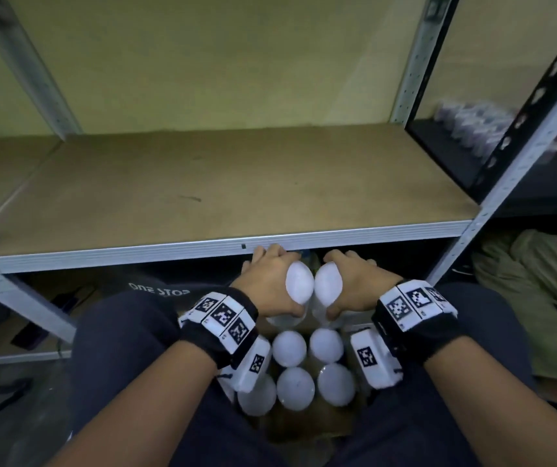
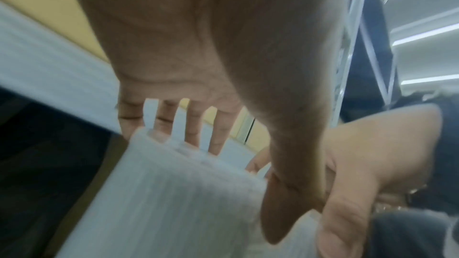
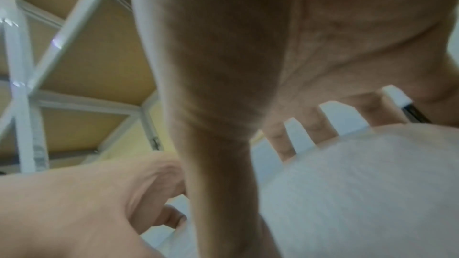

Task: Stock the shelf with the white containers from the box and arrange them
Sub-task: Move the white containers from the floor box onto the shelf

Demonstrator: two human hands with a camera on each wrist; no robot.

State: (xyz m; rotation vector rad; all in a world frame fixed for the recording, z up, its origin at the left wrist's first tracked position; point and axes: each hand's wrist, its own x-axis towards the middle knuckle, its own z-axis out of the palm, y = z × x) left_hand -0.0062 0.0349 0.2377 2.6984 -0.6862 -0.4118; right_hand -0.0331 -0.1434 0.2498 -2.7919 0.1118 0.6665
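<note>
Two bare forearms with black wrist straps carrying white coded marker blocks (image 1: 223, 318) reach down over an open brown cardboard box (image 1: 307, 423) between the person's knees, where five round-topped white plastic containers (image 1: 295, 385) stand upright, packed touching one another. Beyond them the left hand (image 1: 267, 284) is wrapped round one tall white container (image 1: 299, 286) and the right hand (image 1: 354, 286) round a second one (image 1: 328, 284), fingers on the far side and thumbs closing on the near side; the two held containers touch each other just below the grey metal front rail of the brown fibreboard shelf (image 1: 203, 187), which carries none of them yet. The step in hand looks like lifting this pair out. To do it well, raise both straight up until their bases clear their neighbours, keep them upright, pass over the rail rather than clipping it, and set them down at the back of the board so later pairs can fill forward in even rows.
</note>
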